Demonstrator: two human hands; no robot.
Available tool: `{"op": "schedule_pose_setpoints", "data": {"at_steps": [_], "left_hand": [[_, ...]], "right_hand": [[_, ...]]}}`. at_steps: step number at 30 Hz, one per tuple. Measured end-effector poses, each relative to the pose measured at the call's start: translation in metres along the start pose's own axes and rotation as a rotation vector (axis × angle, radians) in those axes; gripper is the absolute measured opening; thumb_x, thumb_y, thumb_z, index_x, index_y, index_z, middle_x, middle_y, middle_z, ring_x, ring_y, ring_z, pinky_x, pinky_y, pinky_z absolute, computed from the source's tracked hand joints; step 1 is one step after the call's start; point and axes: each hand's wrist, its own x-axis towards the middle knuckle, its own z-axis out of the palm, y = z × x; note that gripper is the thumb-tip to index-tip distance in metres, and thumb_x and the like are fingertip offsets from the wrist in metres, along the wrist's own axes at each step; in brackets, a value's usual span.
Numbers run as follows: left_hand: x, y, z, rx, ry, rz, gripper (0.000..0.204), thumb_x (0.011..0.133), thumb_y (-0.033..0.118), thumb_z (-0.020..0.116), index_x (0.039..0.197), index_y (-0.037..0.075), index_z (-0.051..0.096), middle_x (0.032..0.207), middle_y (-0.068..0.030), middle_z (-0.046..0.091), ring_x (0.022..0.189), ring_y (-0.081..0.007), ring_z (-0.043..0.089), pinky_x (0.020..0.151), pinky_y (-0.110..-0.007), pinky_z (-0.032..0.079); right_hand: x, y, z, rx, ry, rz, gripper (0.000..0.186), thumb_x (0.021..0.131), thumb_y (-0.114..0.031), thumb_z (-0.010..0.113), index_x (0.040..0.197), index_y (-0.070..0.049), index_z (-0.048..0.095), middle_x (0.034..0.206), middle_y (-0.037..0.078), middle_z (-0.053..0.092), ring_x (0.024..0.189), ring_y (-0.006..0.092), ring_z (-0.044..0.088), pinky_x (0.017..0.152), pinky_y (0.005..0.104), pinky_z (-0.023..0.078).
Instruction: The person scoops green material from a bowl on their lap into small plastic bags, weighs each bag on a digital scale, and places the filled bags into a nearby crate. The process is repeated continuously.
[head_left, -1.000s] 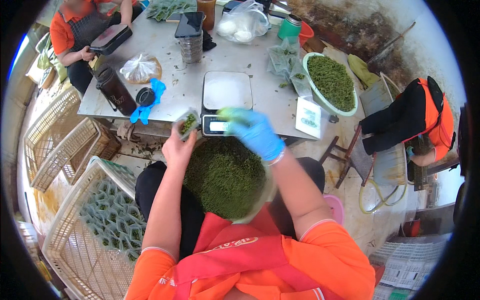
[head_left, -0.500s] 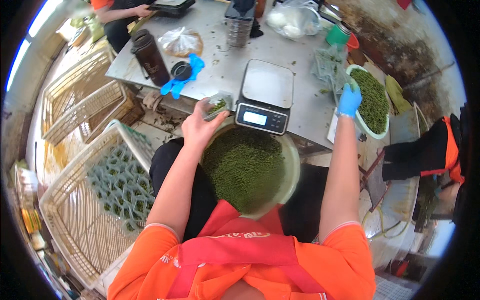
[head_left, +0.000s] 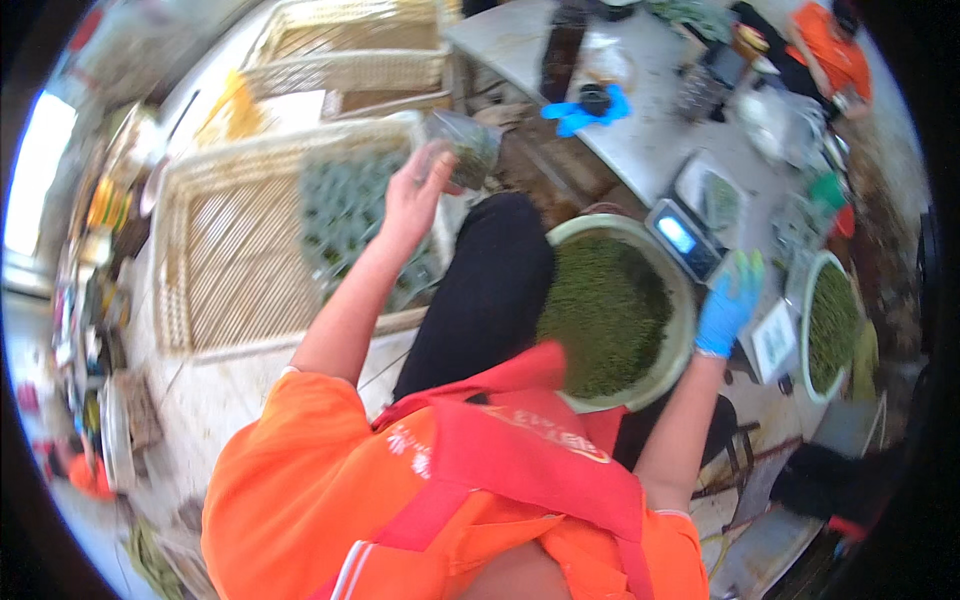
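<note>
My left hand [head_left: 412, 198] grips a clear plastic bag [head_left: 465, 150] with some green stuff in it, over the right edge of a cream plastic crate [head_left: 172, 280]. Rows of similar filled bags [head_left: 345, 205] stand in the crate's right half. My right hand [head_left: 730, 308], in a blue glove, is open with fingers stretched, beside the digital scale [head_left: 686, 240]. Another bag with green contents [head_left: 720, 203] lies on the scale's plate. Between my knees, a round pale basin [head_left: 684, 335] holds a heap of small green berries [head_left: 605, 320].
An oval basin of green berries [head_left: 832, 320] stands at the right, near loose clear bags [head_left: 795, 225]. The metal table [head_left: 640, 130] carries a blue glove [head_left: 572, 118] and a dark bottle [head_left: 562, 55]. More crates [head_left: 345, 72] stand behind. Another person [head_left: 832, 50] sits across the table.
The view has turned left. My left hand has carried its bag from beside the scale to the crate. My right hand has left the oval basin, and a bag now lies on the scale.
</note>
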Motion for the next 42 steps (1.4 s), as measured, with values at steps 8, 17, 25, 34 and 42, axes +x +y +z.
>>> {"op": "schedule_pose_setpoints", "data": {"at_steps": [8,17,25,34,42], "left_hand": [[-0.089,-0.028,-0.23,0.698,0.407,-0.244,0.051,0.087,0.046,0.046,0.112,0.002,0.054,0.089,-0.0151,0.065,0.067,-0.0175,0.065,0.071,-0.033,0.047],[-0.127,-0.134,-0.256,0.637,0.039,-0.922,0.057,0.075,0.038,0.057,0.112,-0.005,0.047,0.083,-0.0181,0.061,0.068,-0.0255,0.061,0.051,-0.038,0.049],[-0.118,-0.067,-0.239,1.165,0.142,-0.474,0.04,0.075,0.026,0.054,0.11,0.007,0.053,0.096,-0.017,0.063,0.088,-0.0327,0.06,0.076,-0.04,0.046],[-0.084,-0.059,-0.217,1.311,-0.585,-0.526,0.04,0.069,0.027,0.06,0.108,0.016,0.059,0.099,-0.0126,0.063,0.092,-0.03,0.06,0.081,-0.039,0.047],[-0.087,-0.147,-0.269,1.481,-0.93,-0.433,0.042,0.063,0.027,0.067,0.104,0.017,0.063,0.097,-0.0111,0.064,0.09,-0.0282,0.061,0.077,-0.038,0.049]], "right_hand": [[-0.07,-0.071,-0.01,0.743,-0.397,0.408,0.023,0.084,-0.004,0.053,0.105,0.002,0.06,0.108,0.012,0.061,0.098,0.0198,0.057,0.089,0.0294,0.042],[-0.085,-0.088,-0.003,0.796,-0.544,0.349,0.023,0.084,-0.008,0.055,0.105,0.0,0.061,0.105,0.013,0.062,0.098,0.0226,0.057,0.089,0.0306,0.041],[-0.121,-0.094,-0.002,0.761,-0.645,0.336,0.022,0.082,-0.009,0.057,0.102,-0.001,0.062,0.102,0.013,0.063,0.096,0.0227,0.059,0.088,0.031,0.043],[-0.132,-0.106,-0.003,0.713,-0.714,0.24,0.021,0.081,-0.01,0.057,0.1,-0.002,0.063,0.1,0.014,0.063,0.094,0.0255,0.06,0.085,0.0323,0.045],[-0.139,-0.112,-0.004,0.593,-0.791,0.169,0.027,0.079,-0.019,0.058,0.103,-0.008,0.062,0.106,0.015,0.06,0.095,0.0309,0.058,0.083,0.0379,0.046]]}}
